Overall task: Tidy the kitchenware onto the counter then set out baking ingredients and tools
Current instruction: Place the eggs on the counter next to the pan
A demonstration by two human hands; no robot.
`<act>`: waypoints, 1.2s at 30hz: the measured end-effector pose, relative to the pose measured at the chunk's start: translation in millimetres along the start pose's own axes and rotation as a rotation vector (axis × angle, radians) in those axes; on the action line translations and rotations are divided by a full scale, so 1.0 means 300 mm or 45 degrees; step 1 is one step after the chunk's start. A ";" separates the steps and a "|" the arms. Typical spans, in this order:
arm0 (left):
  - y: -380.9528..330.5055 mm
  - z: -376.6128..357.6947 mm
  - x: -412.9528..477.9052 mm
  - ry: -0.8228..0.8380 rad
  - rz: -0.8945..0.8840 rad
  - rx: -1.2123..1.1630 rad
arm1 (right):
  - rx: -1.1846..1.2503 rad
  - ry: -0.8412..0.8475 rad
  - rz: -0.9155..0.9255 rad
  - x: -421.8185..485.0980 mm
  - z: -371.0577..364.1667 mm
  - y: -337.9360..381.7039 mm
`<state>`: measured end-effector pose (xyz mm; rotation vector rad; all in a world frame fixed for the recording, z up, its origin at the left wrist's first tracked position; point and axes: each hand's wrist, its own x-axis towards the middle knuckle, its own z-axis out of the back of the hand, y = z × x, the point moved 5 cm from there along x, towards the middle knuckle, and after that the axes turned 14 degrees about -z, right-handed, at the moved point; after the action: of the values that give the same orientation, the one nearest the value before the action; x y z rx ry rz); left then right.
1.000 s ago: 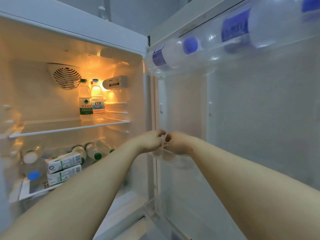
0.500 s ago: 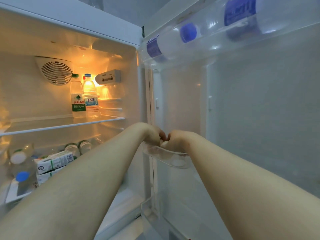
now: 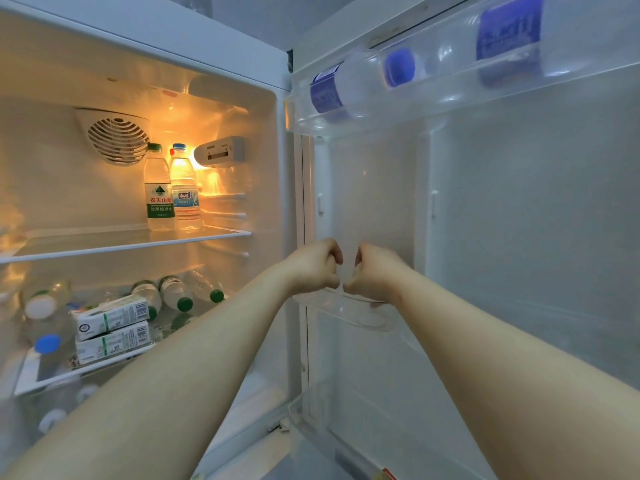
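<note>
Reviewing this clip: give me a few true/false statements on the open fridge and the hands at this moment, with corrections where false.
1. A green-capped clear water bottle and a blue-capped clear water bottle stand upright on the upper glass shelf. True.
2. The green-capped one stands right of the blue-capped one. False: it stands on the left.
3. Two white rectangular cartons lie stacked on the lower shelf. True.
4. The clear top door rack holds nothing. False: blue-labelled plastic bottles lie in it on their sides.
5. The left hand and right hand, fingers curled, are at the small clear plastic door bin. True; whether either has a grip on anything is hidden.
</note>
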<state>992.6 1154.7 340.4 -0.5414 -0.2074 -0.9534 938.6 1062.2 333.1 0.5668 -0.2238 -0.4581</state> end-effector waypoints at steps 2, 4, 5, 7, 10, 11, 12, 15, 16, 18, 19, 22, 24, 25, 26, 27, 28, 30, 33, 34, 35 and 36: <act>0.000 0.000 -0.001 -0.100 -0.010 -0.038 | 0.038 -0.021 0.012 0.002 0.010 -0.008; 0.000 -0.002 -0.007 -0.239 -0.022 -0.067 | 0.041 -0.041 0.033 0.002 0.017 -0.013; 0.004 -0.003 -0.011 -0.311 -0.023 -0.086 | 0.025 -0.059 0.045 0.002 0.020 -0.014; 0.012 -0.001 -0.029 -0.474 0.017 -0.131 | -0.009 -0.087 0.076 -0.003 0.024 -0.012; 0.011 0.013 -0.070 -0.764 0.149 -0.382 | 0.000 -0.123 0.132 -0.007 0.032 -0.005; 0.003 0.019 -0.085 -0.852 0.206 -0.533 | 0.019 -0.144 0.157 -0.013 0.040 -0.001; -0.010 0.023 -0.103 -0.932 0.265 -0.678 | 0.052 -0.169 0.192 -0.022 0.046 0.003; -0.036 0.035 -0.158 -1.084 0.350 -0.990 | 0.278 -0.319 0.336 -0.066 0.073 0.033; -0.050 0.037 -0.184 -1.123 0.353 -1.070 | 0.405 -0.379 0.389 -0.089 0.082 0.043; -0.069 0.034 -0.241 -1.226 0.385 -1.210 | 0.742 -0.383 0.449 -0.141 0.087 0.050; -0.077 0.031 -0.273 -1.292 0.408 -1.241 | 0.910 -0.316 0.486 -0.167 0.079 0.051; -0.094 0.016 -0.378 -1.469 0.428 -1.264 | 1.236 -0.088 0.508 -0.242 0.029 0.053; -0.110 -0.013 -0.460 -1.592 0.482 -1.227 | 1.411 0.131 0.446 -0.274 -0.024 0.041; -0.124 -0.029 -0.499 -1.640 0.516 -1.210 | 1.492 0.247 0.378 -0.288 -0.058 0.027; -0.138 -0.045 -0.536 -1.688 0.559 -1.191 | 1.575 0.374 0.305 -0.303 -0.095 0.013; -0.152 -0.065 -0.589 -1.759 0.607 -1.155 | 1.642 0.524 0.237 -0.334 -0.143 -0.002; -0.163 -0.080 -0.629 -1.815 0.627 -1.145 | 1.689 0.638 0.176 -0.361 -0.187 -0.017; -0.194 -0.107 -0.718 -1.930 0.685 -1.089 | 1.699 0.812 0.054 -0.419 -0.286 -0.048; -0.258 -0.149 -0.878 -2.097 0.822 -0.906 | 1.650 1.055 -0.092 -0.537 -0.410 -0.076; -0.274 -0.159 -0.915 -2.121 0.863 -0.832 | 1.651 1.128 -0.110 -0.569 -0.433 -0.079; -0.306 -0.172 -0.979 -2.156 0.915 -0.719 | 1.631 1.226 -0.119 -0.630 -0.462 -0.078; -0.336 -0.184 -1.036 -2.180 0.959 -0.614 | 1.608 1.319 -0.120 -0.691 -0.484 -0.076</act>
<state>729.0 1302.4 204.5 -1.6464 -1.2056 0.4395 796.4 1211.1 184.2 1.9659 0.5752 -0.0064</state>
